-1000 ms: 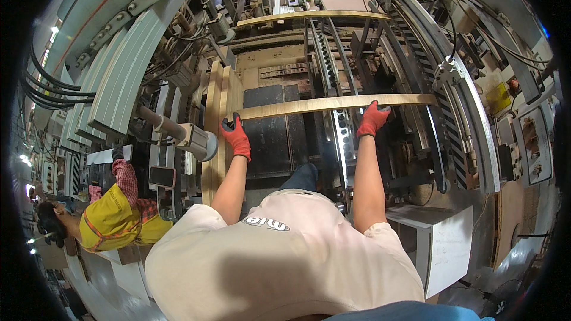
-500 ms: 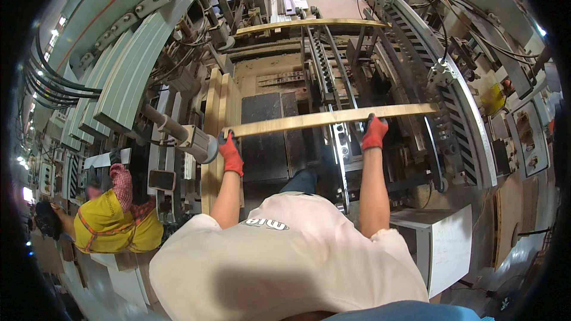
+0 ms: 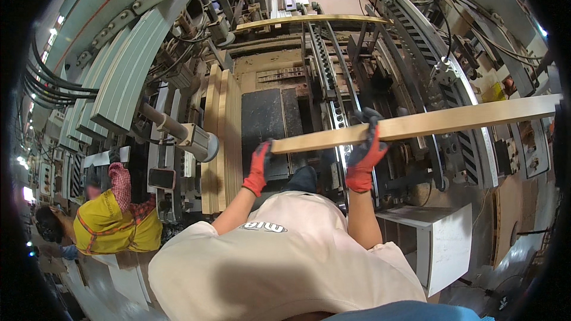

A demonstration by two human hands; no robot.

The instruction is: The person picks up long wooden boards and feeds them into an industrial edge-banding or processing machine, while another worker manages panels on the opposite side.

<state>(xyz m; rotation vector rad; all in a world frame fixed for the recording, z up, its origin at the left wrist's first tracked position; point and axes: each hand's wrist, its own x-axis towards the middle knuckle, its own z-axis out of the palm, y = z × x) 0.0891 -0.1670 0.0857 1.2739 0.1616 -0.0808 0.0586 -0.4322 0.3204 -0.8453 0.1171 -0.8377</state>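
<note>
A long pale wooden board point(image 3: 464, 117) spans the machine in front of me, its right part rising toward the right rim of the view. My left hand point(image 3: 258, 167), in a red glove with dark fingers, is closed around the board's left end. Farther along, my right hand point(image 3: 364, 160), gloved the same way, grips the board from below with its fingers over the far edge. Toothed chain rails point(image 3: 324, 71) run away from me under the board.
Several stacked wooden boards point(image 3: 221, 142) stand left of a dark plate point(image 3: 262, 113). A cylinder with a round grey end point(image 3: 205, 147) juts in at left. Another board point(image 3: 309, 19) lies across the far rails. A person in a yellow vest point(image 3: 116, 226) works at left. A white box point(image 3: 443, 244) stands right.
The board has shifted to the right and come nearer, its right end swinging past the striped rail. Both my hands have drawn back toward me, the left one also moving rightward.
</note>
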